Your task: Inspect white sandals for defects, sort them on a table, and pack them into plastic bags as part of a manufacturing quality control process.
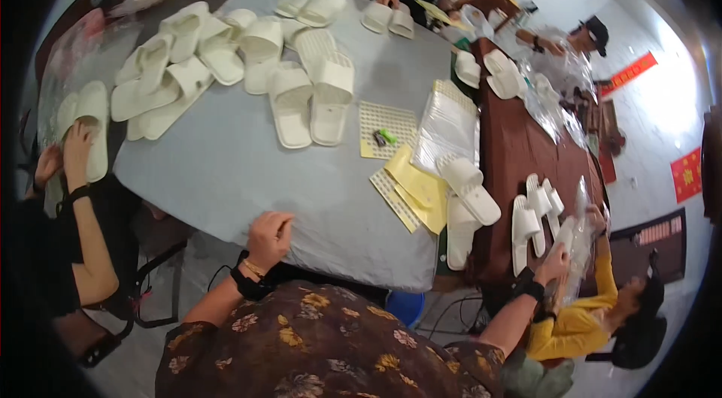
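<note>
My left hand (269, 239) is over the near edge of the grey-covered table (226, 180), its fingers curled together with nothing visible in them. My right hand (555, 264) reaches out to the right, fingers closed at the near end of a clear plastic bag (577, 244) with something white in it. A co-worker in yellow also has a hand (598, 219) on this bag. Just left of it, white slippers (526, 229) lie on the brown-covered table (504, 142). In front of me a pair of white slippers (310, 105) rests on the grey cover.
More white slippers (169, 71) are heaped at the far left. Yellow-backed sticker sheets (417, 191) and a stack of clear bags (450, 127) lie right of centre, near a small green-and-black object (385, 137). Several co-workers sit around the tables. A blue bucket (406, 308) stands below the near edge.
</note>
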### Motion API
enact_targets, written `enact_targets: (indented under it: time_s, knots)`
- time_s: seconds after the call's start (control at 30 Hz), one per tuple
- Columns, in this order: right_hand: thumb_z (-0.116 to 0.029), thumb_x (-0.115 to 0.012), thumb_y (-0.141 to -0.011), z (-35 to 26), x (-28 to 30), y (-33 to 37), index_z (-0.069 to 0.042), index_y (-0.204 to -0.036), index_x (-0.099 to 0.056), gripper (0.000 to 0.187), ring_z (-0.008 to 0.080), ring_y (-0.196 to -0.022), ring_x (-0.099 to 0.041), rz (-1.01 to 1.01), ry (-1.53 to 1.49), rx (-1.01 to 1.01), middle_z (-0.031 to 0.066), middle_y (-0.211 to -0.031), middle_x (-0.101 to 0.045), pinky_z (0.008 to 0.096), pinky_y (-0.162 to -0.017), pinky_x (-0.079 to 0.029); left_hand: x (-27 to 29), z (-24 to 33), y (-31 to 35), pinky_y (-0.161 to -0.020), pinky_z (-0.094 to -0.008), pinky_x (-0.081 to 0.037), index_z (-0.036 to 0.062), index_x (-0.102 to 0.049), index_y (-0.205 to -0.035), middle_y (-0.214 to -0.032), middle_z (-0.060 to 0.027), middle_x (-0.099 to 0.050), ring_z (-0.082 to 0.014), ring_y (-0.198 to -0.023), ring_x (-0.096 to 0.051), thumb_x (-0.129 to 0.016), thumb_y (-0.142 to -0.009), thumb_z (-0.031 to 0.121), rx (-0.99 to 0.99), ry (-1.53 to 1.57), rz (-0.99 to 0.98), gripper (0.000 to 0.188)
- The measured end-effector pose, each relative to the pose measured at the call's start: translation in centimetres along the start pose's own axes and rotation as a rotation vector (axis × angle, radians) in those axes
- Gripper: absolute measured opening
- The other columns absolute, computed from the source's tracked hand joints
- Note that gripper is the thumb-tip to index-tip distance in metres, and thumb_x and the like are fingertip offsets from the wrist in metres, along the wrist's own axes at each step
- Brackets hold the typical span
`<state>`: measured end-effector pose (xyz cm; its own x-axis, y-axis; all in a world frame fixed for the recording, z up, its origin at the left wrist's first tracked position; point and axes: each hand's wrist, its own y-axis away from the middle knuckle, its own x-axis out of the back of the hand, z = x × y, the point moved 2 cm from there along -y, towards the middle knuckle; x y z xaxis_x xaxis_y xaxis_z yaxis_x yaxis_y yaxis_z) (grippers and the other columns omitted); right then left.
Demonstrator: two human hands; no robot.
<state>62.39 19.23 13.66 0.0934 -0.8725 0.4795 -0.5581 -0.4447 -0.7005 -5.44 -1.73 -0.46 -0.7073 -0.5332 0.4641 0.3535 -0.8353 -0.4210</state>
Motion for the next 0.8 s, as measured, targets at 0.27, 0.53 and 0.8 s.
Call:
enact_targets:
  time_s: [0.27, 0.53, 0.8]
  knots:
    - [-0.021, -0.066, -0.095, -18.8, 8.0, 4.4, 0.003, -0.081, -0.063, 0.029, 0.0092, -0.071, -0.051, -0.066, -0.439, -0.066, 0.0027, -0.078, -0.061, 0.0279, -0.059, -0.043, 0.4, 0.4, -0.8, -0.066, -0.0361, -0.049, 0.0029, -0.068, -0.102, -0.082, -0.0098, -0.064, -0.0246, -0.073, -0.061, -0.063, -0.088, 0.005, 0.085, 0.096, -0.055, 0.015]
    - [-0.015, -0.066, -0.096, -27.9, 12.2, 13.9, 0.000, -0.101, -0.064, 0.016, 0.0079, -0.074, -0.059, -0.142, -0.842, -0.173, 0.0020, -0.087, -0.064, 0.0215, -0.062, -0.048, 1.0, 3.1, -2.4, -0.087, -0.0336, -0.051, 0.0090, -0.048, -0.140, -0.121, -0.0093, -0.063, -0.0196, -0.104, -0.061, -0.076, -0.084, 0.014, 0.292, 0.416, -0.516, 0.063]
    - [-0.006, -0.065, -0.094, -33.9, 6.1, 28.8, 0.001, -0.099, -0.066, 0.009, 0.0022, -0.069, -0.048, -0.940, -1.064, -0.078, -0.0037, -0.085, -0.057, 0.0160, -0.056, -0.038, -2.0, 3.1, -2.0, -0.104, -0.0395, -0.046, 0.0113, -0.023, -0.156, -0.139, -0.0191, -0.051, -0.0292, -0.127, -0.053, -0.075, -0.086, 0.010, 0.469, 1.065, -0.522, 0.087]
